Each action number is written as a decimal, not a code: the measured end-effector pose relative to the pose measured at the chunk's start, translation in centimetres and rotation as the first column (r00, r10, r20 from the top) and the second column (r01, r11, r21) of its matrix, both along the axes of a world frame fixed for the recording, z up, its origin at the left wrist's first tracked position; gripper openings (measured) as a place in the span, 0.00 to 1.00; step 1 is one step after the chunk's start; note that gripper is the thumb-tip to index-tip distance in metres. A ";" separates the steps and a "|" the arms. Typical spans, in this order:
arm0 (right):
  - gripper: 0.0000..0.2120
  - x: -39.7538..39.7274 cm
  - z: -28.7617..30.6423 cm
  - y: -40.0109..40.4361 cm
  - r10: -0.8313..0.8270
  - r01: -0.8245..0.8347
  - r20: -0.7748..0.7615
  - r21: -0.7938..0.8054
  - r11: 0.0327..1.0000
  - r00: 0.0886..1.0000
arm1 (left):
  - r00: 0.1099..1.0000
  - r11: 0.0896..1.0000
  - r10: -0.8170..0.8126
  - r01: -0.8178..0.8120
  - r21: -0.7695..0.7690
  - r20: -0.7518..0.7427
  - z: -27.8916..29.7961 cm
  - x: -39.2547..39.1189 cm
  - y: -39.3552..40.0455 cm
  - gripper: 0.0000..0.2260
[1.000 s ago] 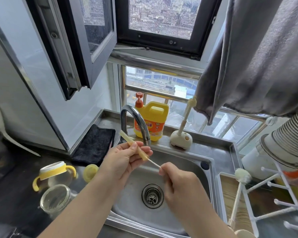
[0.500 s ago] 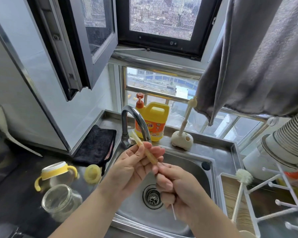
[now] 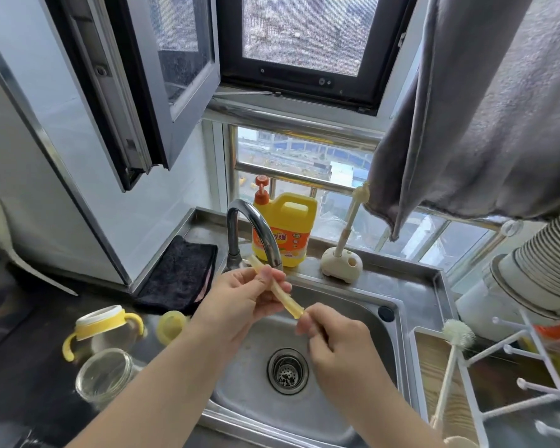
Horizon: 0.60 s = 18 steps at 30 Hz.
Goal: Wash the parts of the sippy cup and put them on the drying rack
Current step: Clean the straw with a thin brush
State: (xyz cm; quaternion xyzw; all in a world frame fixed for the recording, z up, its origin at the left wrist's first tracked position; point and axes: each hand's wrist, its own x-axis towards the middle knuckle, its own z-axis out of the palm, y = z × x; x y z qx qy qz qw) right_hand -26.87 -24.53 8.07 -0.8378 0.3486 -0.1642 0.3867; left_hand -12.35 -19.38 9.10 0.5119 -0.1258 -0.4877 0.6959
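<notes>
On the near left of the worktop (image 3: 20, 376) stand the glass cup (image 3: 105, 378) and, just beyond it, the yellow-handled lid (image 3: 102, 323). Over the sink (image 3: 398, 334) your right hand (image 3: 340, 345) is curled, its fingertips pinching at the straw's lower end, while your left hand (image 3: 240, 302) pinches the straw (image 3: 280, 291) mid-length. Beyond are the tap (image 3: 256, 227) and detergent bottle (image 3: 288, 227).

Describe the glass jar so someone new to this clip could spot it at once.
Start at the steel sink and look to its left, on the dark counter. Nearest the camera stands the glass jar, in front of the yellow-handled lid. It alone is clear, colourless and open-topped.
</notes>
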 end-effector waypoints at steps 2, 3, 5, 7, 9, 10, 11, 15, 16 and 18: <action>0.14 0.3 0.8 0.3 -0.084 0.020 0.148 0.390 0.921 0.985 | 0.997 0.999 -0.004 0.001 -0.046 -0.079 0.1 0.0 0.1 0.10; 0.15 0.6 1.1 0.4 -0.166 0.008 0.205 0.605 0.796 0.965 | 0.993 0.997 -0.014 0.004 -0.083 -0.120 0.2 0.1 0.1 0.10; 0.16 0.9 1.7 0.3 -0.326 -0.076 0.249 0.884 0.461 0.912 | 0.984 0.990 -0.045 0.020 -0.142 -0.171 0.3 0.2 0.2 0.09; 0.16 1.1 1.8 0.3 -0.414 -0.143 0.243 0.956 0.258 0.877 | 0.982 0.988 -0.057 0.029 -0.153 -0.178 0.4 0.1 0.3 0.09; 0.15 1.2 1.8 0.3 -0.391 -0.148 0.255 0.948 0.283 0.884 | 0.988 0.991 -0.020 0.000 -0.131 -0.150 0.1 0.3 0.4 0.09; 0.13 1.0 1.7 0.3 -0.338 -0.114 0.256 0.915 0.387 0.906 | 0.991 0.994 0.014 -0.028 -0.109 -0.130 0.0 0.5 0.5 0.09; 0.11 0.7 1.5 0.3 -0.258 -0.058 0.234 0.835 0.548 0.938 | 0.992 0.994 0.054 -0.063 -0.085 -0.111 -0.1 0.7 0.5 0.09; 0.06 -0.7 0.2 -0.3 -0.016 0.016 0.039 -0.001 1.000 0.999 | 0.980 0.981 0.190 -0.192 -0.020 -0.063 -0.6 1.5 0.7 0.10; 0.07 -0.7 0.0 -0.3 0.002 -0.004 -0.007 -0.187 0.982 1.000 | 0.976 0.978 0.208 -0.210 -0.015 -0.065 -0.6 1.6 0.7 0.11; 0.05 -0.3 -0.6 -0.1 0.023 -0.049 -0.071 -0.401 0.915 0.997 | 0.976 0.978 0.203 -0.206 -0.022 -0.084 -0.6 1.5 0.7 0.10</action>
